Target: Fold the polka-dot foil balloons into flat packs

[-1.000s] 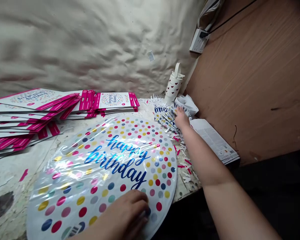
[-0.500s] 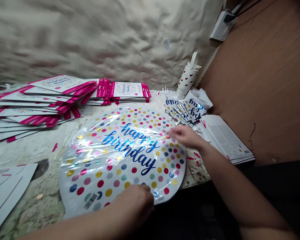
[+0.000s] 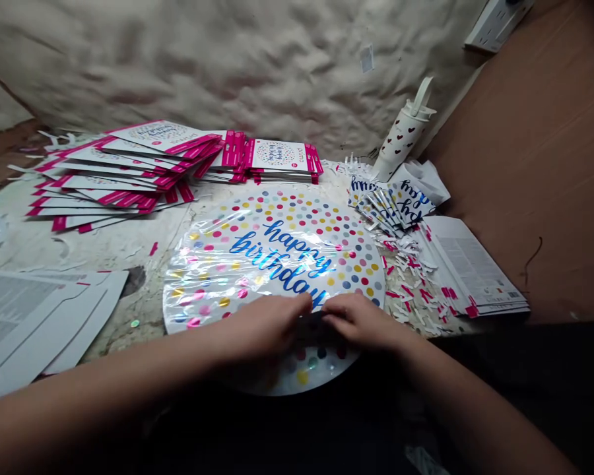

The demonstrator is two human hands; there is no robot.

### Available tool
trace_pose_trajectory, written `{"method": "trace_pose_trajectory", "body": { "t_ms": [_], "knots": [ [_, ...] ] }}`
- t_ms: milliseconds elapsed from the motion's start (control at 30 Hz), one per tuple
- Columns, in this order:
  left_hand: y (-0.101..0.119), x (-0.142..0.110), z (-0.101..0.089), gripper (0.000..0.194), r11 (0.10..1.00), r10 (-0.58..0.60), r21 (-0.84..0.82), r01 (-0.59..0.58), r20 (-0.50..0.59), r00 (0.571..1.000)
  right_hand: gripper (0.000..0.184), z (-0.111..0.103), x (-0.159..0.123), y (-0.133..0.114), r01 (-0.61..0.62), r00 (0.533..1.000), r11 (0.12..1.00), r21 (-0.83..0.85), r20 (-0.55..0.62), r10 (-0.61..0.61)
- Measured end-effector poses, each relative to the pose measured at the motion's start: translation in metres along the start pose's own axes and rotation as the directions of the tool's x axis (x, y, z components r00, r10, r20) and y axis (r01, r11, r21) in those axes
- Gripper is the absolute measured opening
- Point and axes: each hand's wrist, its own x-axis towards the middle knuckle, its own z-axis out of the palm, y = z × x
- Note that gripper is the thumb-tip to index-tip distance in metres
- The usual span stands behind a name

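Note:
A flat round foil balloon (image 3: 277, 218) with coloured dots and blue "happy birthday" lettering lies across the front of the worktable. Its near edge hangs over the table's front edge in shadow. My left hand (image 3: 282, 323) is closed, fingers curled on the balloon just under the lettering. Beside it, a small gap away, my right hand (image 3: 359, 320) pinches the same foil with bent fingers. The fingertips are partly hidden and dim, so how much foil each one grips is hard to see. Folded foil balloons (image 3: 389, 208) with the same print lie beyond my right hand.
Pink-and-white printed packs (image 3: 143, 168) are piled at the back left, with a smaller stack (image 3: 284, 158) beside them. A white bottle with hearts (image 3: 403, 138) stands at the back right. Flat cards (image 3: 475, 264) lie right, more card sheets (image 3: 54, 323) left. Paper scraps (image 3: 410, 284) litter the right side.
My right hand has come from the balloon's right edge to its middle, next to my left hand, which has moved up over the foil. The view has shifted.

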Motion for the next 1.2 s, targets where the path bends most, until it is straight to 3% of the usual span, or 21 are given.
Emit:
{"method": "trace_pose_trajectory", "body": {
  "t_ms": [100, 167, 267, 333, 400, 467, 567, 700, 800, 867, 967, 1067, 1133, 1200],
  "knots": [
    [-0.015, -0.051, -0.006, 0.041, 0.949, -0.044, 0.306, 0.08, -0.12, 0.992, 0.015, 0.007, -0.01, 0.01, 0.063, 0.987, 0.996, 0.066, -0.153, -0.052],
    [-0.037, -0.082, -0.012, 0.039, 0.937, -0.028, 0.328, 0.117, -0.264, 0.964, 0.018, 0.014, -0.02, 0.017, 0.109, 0.974, 0.987, 0.118, -0.209, -0.083],
    [-0.078, -0.106, -0.014, 0.039, 0.958, 0.14, 0.286, -0.004, -0.456, 0.879, 0.026, 0.026, -0.03, 0.025, 0.211, 0.954, 0.969, 0.125, -0.244, -0.176],
    [-0.104, -0.11, -0.009, 0.039, 0.972, 0.18, 0.22, -0.08, -0.484, 0.856, 0.043, 0.032, -0.035, 0.029, 0.268, 0.939, 0.963, 0.03, -0.232, -0.254],
    [-0.124, -0.11, -0.002, 0.033, 0.989, 0.137, 0.109, -0.099, -0.44, 0.887, 0.065, 0.032, -0.041, 0.035, 0.276, 0.937, 0.957, -0.084, -0.198, -0.288],
    [-0.137, -0.112, 0.003, 0.035, 0.995, 0.085, -0.015, -0.097, -0.356, 0.931, 0.076, 0.026, -0.048, 0.04, 0.235, 0.949, 0.964, -0.128, -0.184, -0.256],
    [-0.138, -0.114, 0.001, 0.037, 0.985, 0.023, -0.153, -0.08, -0.346, 0.938, 0.059, 0.014, -0.058, 0.041, 0.142, 0.97, 0.989, -0.034, -0.193, -0.146],
    [-0.118, -0.103, -0.007, 0.015, 0.944, -0.172, -0.331, 0.007, -0.473, 0.864, 0.018, 0.007, -0.055, 0.035, -0.101, 0.965, 0.971, 0.216, -0.216, 0.148],
    [-0.107, -0.087, -0.009, 0.024, 0.817, -0.36, -0.569, 0.095, -0.376, 0.854, 0.003, 0.009, -0.042, 0.037, -0.236, 0.917, 0.883, 0.406, -0.206, 0.34],
    [-0.106, -0.081, -0.008, 0.027, 0.73, -0.43, -0.674, 0.112, -0.326, 0.842, 0.013, 0.007, -0.034, 0.039, -0.268, 0.901, 0.82, 0.506, -0.169, 0.4],
    [-0.107, -0.079, -0.007, 0.02, 0.776, -0.391, -0.627, 0.073, -0.388, 0.835, 0.028, -0.002, -0.023, 0.034, -0.32, 0.916, 0.767, 0.556, -0.027, 0.401],
    [-0.105, -0.081, -0.008, 0.017, 0.877, -0.297, -0.478, 0.046, -0.465, 0.834, 0.025, -0.014, -0.01, 0.021, -0.273, 0.961, 0.781, 0.562, 0.128, 0.244],
    [-0.101, -0.084, -0.007, 0.018, 0.913, -0.253, -0.406, 0.037, -0.492, 0.833, 0.022, -0.016, -0.001, 0.015, -0.247, 0.968, 0.775, 0.581, 0.186, 0.169],
    [-0.099, -0.088, -0.003, 0.018, 0.92, -0.257, -0.392, 0.018, -0.568, 0.782, 0.027, -0.013, 0.008, 0.014, -0.274, 0.962, 0.716, 0.642, 0.187, 0.201]
  ]
}}
